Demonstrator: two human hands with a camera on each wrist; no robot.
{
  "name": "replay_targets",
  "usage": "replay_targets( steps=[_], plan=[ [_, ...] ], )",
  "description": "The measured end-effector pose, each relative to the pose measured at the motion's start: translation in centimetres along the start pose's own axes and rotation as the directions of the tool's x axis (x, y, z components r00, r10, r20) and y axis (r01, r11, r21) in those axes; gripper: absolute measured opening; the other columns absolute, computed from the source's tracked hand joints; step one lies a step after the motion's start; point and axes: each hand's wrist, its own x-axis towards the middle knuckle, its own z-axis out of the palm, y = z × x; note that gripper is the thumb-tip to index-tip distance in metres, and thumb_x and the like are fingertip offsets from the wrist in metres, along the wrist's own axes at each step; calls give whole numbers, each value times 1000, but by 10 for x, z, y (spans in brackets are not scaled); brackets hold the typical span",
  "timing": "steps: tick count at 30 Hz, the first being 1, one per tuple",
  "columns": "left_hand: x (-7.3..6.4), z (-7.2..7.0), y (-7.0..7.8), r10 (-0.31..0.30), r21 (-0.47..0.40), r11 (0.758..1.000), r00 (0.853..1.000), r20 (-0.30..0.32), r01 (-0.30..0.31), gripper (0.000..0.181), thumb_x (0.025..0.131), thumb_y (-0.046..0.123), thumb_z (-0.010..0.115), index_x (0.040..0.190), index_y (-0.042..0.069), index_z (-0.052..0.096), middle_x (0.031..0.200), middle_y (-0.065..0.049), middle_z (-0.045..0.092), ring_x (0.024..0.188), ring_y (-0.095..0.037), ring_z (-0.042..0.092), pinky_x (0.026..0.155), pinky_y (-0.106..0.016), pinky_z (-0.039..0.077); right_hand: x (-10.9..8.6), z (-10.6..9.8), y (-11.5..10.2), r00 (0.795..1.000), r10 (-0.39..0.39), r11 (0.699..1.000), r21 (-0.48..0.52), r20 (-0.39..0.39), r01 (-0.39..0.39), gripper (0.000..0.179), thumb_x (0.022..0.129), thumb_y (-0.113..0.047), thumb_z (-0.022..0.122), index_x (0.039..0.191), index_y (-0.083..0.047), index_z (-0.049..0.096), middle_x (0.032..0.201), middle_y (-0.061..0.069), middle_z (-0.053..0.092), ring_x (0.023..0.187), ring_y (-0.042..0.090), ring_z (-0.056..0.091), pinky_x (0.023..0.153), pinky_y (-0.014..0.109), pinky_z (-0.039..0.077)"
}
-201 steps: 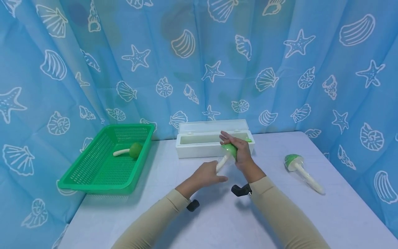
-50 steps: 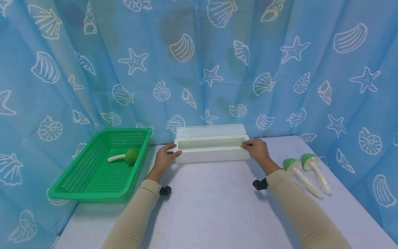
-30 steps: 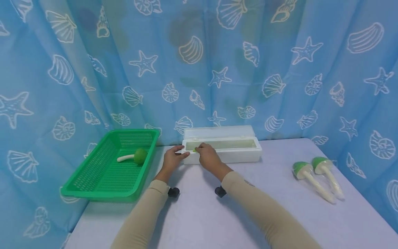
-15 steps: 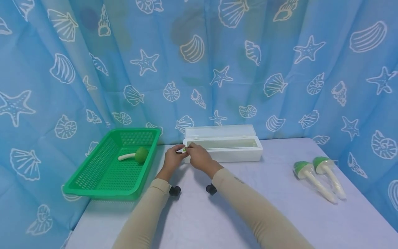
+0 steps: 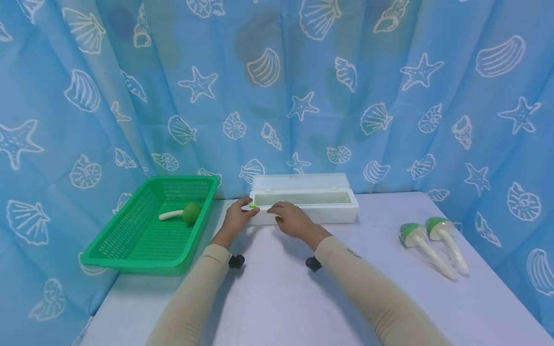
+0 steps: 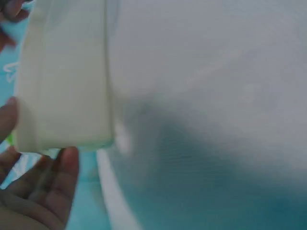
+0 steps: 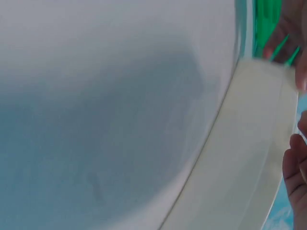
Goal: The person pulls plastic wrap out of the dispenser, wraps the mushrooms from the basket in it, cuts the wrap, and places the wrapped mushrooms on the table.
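A long white cling film dispenser (image 5: 311, 214) with a raised translucent lid (image 5: 300, 181) stands at the back of the table. My left hand (image 5: 235, 218) grips its left end, thumb on the front edge and fingers round the end, as the left wrist view shows. A small bright green slide cutter (image 5: 252, 205) sits at that end, beside my left thumb. My right hand (image 5: 292, 220) hovers by the front edge, right of the cutter, fingers loosely bent with nothing in them. Two film-wrapped mushroom-shaped items, green-capped with white stems (image 5: 428, 250) (image 5: 450, 245), lie at the right.
A green perforated basket (image 5: 134, 263) stands at the left. In it lies an unwrapped mushroom-shaped item (image 5: 190, 213) with a green cap and white stem. A blue shell-patterned curtain (image 5: 277, 96) hangs behind the white-covered table (image 5: 277, 298).
A second wrapped mushroom-shaped item joined the first at the right. My right hand slid the green cutter from the dispenser's right end to its left end, then let go and moved slightly right.
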Motion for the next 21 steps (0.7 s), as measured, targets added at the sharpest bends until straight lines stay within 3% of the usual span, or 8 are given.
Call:
replay_targets(
  steps=[2,5,9,12,14,17,19,21],
  plan=[
    [2,-4,7,-21,69,997,999,48,18,55,92,27,69,139,4,50,141,-18,49,118,-34,55,92,-47,48,-11,-9,15,1000,19,1000,-3,-4,-19,31,96,-9,60,126,-11,64,121,4,63,115,22,56,98,37,45],
    [4,-13,20,-14,196,981,996,89,-3,56,94,27,66,140,2,47,141,-20,48,124,-36,49,96,-50,44,-30,-23,40,995,99,995,-4,1,-99,27,96,-17,63,122,-12,67,111,1,67,108,20,58,95,37,47],
    [6,-22,37,62,335,938,995,78,-85,51,93,24,67,135,-2,52,135,-21,53,123,-37,50,95,-51,45,-56,-41,77,977,210,977,-25,-24,-211,26,95,-24,65,118,-12,69,102,-1,67,101,19,59,90,38,48],
    [9,-22,45,134,402,901,986,95,-161,42,93,20,67,129,-1,59,129,-18,59,119,-35,54,93,-49,46,-71,-52,103,968,240,970,-29,-74,-243,24,95,-23,66,114,-10,70,100,1,66,97,20,59,87,40,49],
    [13,-20,48,171,439,872,975,141,-216,36,95,18,66,126,0,62,125,-16,62,116,-33,57,92,-46,48,-78,-59,116,963,251,967,-20,-95,-254,24,94,-22,67,114,-8,70,101,4,66,98,23,59,87,42,49],
    [22,-11,54,219,480,821,947,235,-309,28,97,15,62,121,2,66,119,-13,65,111,-30,60,90,-42,50,-84,-67,132,958,274,961,-11,-89,-276,29,94,-22,67,119,-6,67,111,10,65,109,29,57,93,46,46],
    [28,-7,57,227,485,799,926,301,-354,26,98,14,60,120,2,67,117,-12,66,110,-28,61,90,-40,50,-83,-70,138,950,308,951,3,-54,-308,35,95,-25,66,123,-5,65,120,13,63,117,33,53,98,48,43],
    [33,-3,60,218,477,793,907,360,-380,26,99,13,58,122,3,66,117,-11,66,111,-27,61,91,-39,50,-78,-70,140,943,334,942,38,0,-333,41,95,-28,65,129,-5,62,128,16,59,124,36,49,101,51,40]
  ],
)
